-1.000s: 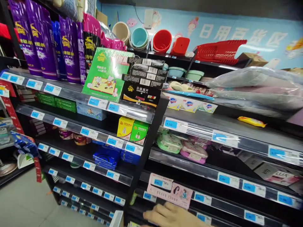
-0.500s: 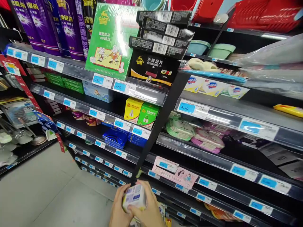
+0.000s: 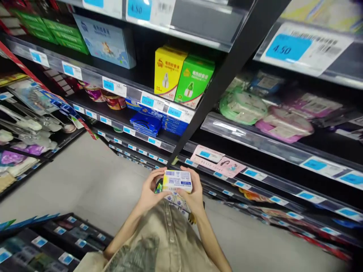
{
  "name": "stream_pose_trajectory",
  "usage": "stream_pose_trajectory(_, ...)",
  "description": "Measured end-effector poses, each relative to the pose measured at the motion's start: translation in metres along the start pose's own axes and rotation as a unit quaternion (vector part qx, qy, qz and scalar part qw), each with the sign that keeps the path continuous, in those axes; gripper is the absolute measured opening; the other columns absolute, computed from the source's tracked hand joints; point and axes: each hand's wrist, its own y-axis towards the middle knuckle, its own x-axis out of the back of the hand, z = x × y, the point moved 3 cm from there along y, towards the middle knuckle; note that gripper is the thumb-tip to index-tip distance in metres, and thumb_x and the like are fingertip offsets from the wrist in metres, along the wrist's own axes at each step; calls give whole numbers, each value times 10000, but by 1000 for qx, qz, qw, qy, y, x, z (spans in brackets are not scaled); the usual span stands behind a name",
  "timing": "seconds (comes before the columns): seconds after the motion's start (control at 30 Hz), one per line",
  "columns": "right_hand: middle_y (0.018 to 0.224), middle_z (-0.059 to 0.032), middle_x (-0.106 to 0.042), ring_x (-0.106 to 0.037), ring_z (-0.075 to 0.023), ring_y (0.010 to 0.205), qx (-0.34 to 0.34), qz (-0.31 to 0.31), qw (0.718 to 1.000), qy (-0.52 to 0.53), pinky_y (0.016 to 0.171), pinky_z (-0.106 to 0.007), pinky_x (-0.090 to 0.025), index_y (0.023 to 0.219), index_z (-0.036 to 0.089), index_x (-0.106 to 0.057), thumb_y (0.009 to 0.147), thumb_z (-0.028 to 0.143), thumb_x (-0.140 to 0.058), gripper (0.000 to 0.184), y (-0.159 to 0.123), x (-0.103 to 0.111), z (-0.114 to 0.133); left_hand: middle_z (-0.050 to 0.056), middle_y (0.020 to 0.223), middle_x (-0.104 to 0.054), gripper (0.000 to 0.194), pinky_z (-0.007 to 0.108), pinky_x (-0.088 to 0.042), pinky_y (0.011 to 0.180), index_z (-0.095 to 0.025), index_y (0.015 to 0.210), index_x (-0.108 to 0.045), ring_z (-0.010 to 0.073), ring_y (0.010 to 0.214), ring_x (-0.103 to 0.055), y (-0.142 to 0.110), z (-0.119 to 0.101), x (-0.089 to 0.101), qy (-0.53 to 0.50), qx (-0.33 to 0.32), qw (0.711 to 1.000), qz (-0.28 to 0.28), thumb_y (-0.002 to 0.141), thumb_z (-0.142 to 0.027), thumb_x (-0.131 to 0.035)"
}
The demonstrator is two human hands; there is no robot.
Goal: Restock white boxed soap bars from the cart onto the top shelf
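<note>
A small white and yellow soap box (image 3: 177, 180) is held level in front of my body, its printed face with a barcode turned up. My left hand (image 3: 151, 190) is closed round its left end, and my right hand (image 3: 195, 189) grips the right end. Both thumbs press along its near edge. Just below the box, partly hidden by my hands, show several similar white printed packs (image 3: 179, 202); what they rest on I cannot make out. A small dark green shiny item (image 3: 159, 186) shows beside my left fingers.
Ahead stand store shelves with a yellow box (image 3: 168, 71), a green box (image 3: 194, 81), a light blue box (image 3: 104, 41) and blue packs (image 3: 146, 121). Green (image 3: 242, 107) and pink (image 3: 285, 122) wrapped containers sit right of a black post (image 3: 215, 87). A low rack (image 3: 42, 241) is at lower left.
The view has tipped downward, so the upper shelf goods have left the picture and my forearms and shirt show. The soap box has been turned so its long printed face shows.
</note>
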Motion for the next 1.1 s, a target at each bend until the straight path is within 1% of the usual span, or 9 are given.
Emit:
stream_pose_trajectory(0.17,1571,-152,-585,-592,-311,1439,-27,-25,997,65,1071,-408,-583,1432,296,-515,687,363,-990,885,-6,-1,-3,130,1369,-662,590,395,-575,1089,-271,1301,-695,272,1333,-653,-5,1,-3,-20,-32,999,-11,780,-226,-968)
stream_pose_trajectory(0.3,1499,-144,-623,-607,-324,1402,-48,-55,996,60,1053,-410,-585,1410,282,-533,614,372,-1027,941,-5,4,-9,125,1398,-609,614,427,-557,1107,-285,1329,-690,282,1344,-624,-11,2,-2,47,-32,998,4,783,-188,-953)
stream_pose_trajectory(0.43,1376,-109,-679,-675,-301,1235,-35,-70,997,15,1041,-410,-578,1351,260,-629,647,478,-990,821,-2,10,-11,132,1412,-611,476,479,-532,1117,-294,1296,-736,310,1362,-591,-13,7,1,119,-39,991,48,857,-180,-879)
stream_pose_trajectory(0.57,1304,-109,-729,-677,-320,1254,-42,-9,999,11,1053,-438,-582,1244,257,-735,840,682,-773,588,-5,7,-16,104,1213,-657,369,346,-582,900,-264,1258,-765,242,1088,-669,-14,13,2,110,-2,994,19,902,-309,-852)
stream_pose_trajectory(0.67,1198,-116,-759,-751,-307,1048,-105,35,990,83,770,-403,-661,1217,255,-749,874,793,-657,644,-12,1,-23,57,1007,-653,390,284,-558,744,-207,1175,-748,194,868,-650,-14,13,0,94,60,994,-15,889,-450,-854)
stream_pose_trajectory(0.73,1117,-108,-766,-752,-253,781,-147,38,982,112,546,-352,-612,1242,256,-737,869,774,-687,640,-15,-1,-23,31,919,-658,435,267,-538,676,-197,1201,-707,178,770,-638,-13,12,-3,74,119,989,-37,924,-520,-798)
stream_pose_trajectory(0.8,1039,-87,-766,-673,-184,562,-171,22,979,106,422,-317,-531,1247,256,-736,867,719,-732,598,-15,-2,-19,15,876,-673,514,256,-518,630,-207,1312,-659,167,704,-626,-13,10,-5,49,163,984,-50,952,-563,-749)
stream_pose_trajectory(0.87,952,-65,-763,-600,-146,454,-180,2,979,92,366,-301,-474,1226,249,-742,863,699,-743,578,-12,-2,-14,10,858,-684,570,254,-513,623,-210,1367,-644,165,687,-624,-13,7,-7,34,177,983,-44,949,-585,-743)
stream_pose_trajectory(1.1,829,-30,-763,-562,-138,391,-186,-8,979,84,333,-297,-449,1175,227,-753,863,712,-731,578,-11,-4,-14,58,941,-756,544,254,-516,647,-176,1214,-718,173,733,-650,-19,7,-6,42,187,981,-38,931,-640,-734)
